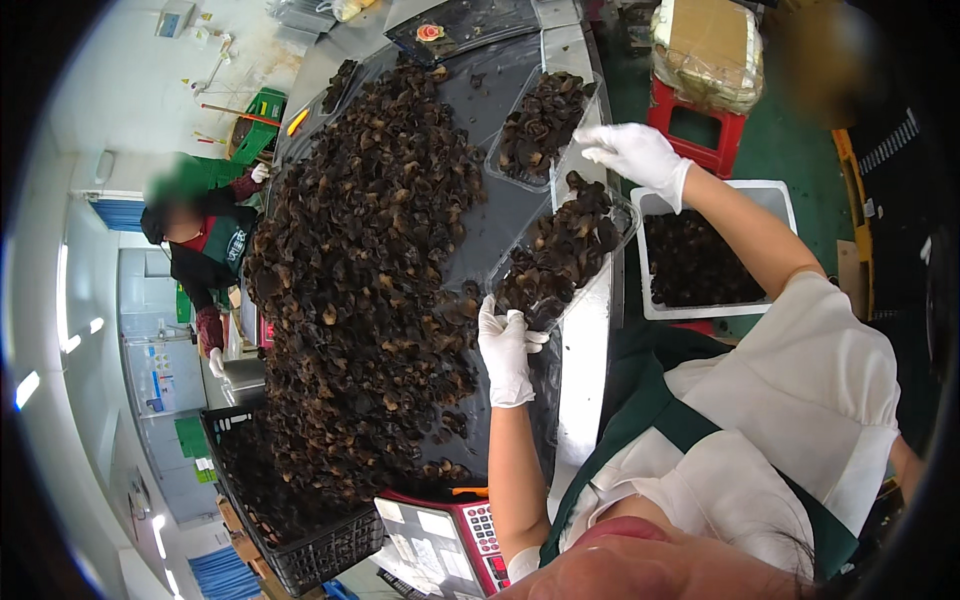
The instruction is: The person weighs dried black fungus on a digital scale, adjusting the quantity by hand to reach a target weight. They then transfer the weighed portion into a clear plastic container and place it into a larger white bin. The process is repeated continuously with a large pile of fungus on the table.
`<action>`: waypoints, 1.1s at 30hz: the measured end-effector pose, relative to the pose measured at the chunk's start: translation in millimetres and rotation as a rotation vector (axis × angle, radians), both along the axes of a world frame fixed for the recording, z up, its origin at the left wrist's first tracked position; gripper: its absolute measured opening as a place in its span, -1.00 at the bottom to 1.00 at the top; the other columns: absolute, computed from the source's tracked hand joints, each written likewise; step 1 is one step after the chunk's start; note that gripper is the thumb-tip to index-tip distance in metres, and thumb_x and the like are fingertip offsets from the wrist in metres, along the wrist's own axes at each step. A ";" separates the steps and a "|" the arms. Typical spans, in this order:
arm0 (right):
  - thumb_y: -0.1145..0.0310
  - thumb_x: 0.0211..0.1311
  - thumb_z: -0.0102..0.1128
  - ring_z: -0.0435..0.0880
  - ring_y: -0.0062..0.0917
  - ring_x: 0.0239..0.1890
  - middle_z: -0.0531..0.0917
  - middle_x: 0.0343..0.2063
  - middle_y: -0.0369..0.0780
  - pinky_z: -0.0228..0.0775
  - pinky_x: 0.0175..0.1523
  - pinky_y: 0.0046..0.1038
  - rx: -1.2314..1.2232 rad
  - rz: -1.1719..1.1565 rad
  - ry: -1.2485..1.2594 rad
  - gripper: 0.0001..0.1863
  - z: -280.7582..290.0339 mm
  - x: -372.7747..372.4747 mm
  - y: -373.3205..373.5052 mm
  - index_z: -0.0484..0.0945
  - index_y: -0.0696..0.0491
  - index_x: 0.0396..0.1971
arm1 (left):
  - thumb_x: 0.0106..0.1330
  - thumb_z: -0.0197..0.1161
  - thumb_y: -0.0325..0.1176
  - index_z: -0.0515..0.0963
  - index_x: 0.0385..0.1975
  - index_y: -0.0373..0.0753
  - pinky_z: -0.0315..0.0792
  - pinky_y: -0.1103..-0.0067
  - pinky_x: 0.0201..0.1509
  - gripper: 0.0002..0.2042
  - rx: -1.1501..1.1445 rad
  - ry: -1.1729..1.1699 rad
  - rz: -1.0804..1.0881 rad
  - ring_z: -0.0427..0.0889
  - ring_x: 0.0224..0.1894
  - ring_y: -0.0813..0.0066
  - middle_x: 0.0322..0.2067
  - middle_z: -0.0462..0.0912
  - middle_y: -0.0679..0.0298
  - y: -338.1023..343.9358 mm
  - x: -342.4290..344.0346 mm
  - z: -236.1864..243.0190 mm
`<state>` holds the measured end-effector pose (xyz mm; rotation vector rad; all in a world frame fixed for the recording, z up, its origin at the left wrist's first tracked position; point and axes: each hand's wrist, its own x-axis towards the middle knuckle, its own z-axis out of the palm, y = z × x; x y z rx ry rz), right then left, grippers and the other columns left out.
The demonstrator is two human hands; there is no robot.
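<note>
My left hand (508,352), in a white glove, grips the near corner of a clear plastic tray (632,222) heaped with dark wood ear mushrooms (565,250). Above that tray's far right side, my right hand (640,160), also gloved, is stretched out with its fingers extended and nothing in them. Its fingertips are near a second clear tray (497,160), likewise filled with mushrooms. To the left of both trays, a wide pile of loose wood ear mushrooms (360,260) covers much of the dark tabletop (500,60).
A white foam box (720,312) with mushrooms stands right of the table. Behind it, a wrapped carton (708,50) rests on a red stool (730,140). A black crate (320,560) and a red scale (480,525) are near the front. A co-worker (205,225) stands across the table.
</note>
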<state>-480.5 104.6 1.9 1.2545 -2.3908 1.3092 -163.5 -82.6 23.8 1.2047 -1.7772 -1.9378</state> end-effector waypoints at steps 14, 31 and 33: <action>0.03 0.18 0.43 0.74 -0.16 -0.19 0.71 -0.39 -0.16 0.53 -0.13 -0.16 0.433 0.052 0.230 -0.68 16.8 -85.2 -90.8 0.67 0.00 -0.42 | 0.52 0.14 -0.58 0.09 0.54 -0.34 0.49 0.68 -0.64 -0.37 -0.142 0.014 0.008 0.61 -0.66 0.55 -0.44 0.53 0.30 -0.5 -42.5 20.9; -0.15 0.34 0.20 0.41 -0.28 0.45 0.52 0.34 -0.21 0.14 0.54 -0.12 0.347 0.259 0.487 -0.31 15.4 60.0 -67.5 0.44 -0.24 0.43 | 0.57 0.11 -0.46 -0.07 0.63 -0.17 0.59 0.57 -0.02 -0.30 -0.217 0.144 0.030 0.66 -0.02 0.47 0.28 0.39 0.02 -7.7 -26.4 68.7; -0.16 0.35 0.20 0.41 -0.30 0.46 0.53 0.34 -0.23 0.13 0.55 -0.13 0.363 0.224 0.482 -0.32 10.0 53.2 -76.6 0.45 -0.27 0.43 | 0.48 0.16 -0.55 -0.01 0.61 -0.19 0.60 0.56 0.00 -0.26 -0.434 0.094 0.118 0.67 0.02 0.45 0.30 0.41 -0.03 -11.0 29.7 90.8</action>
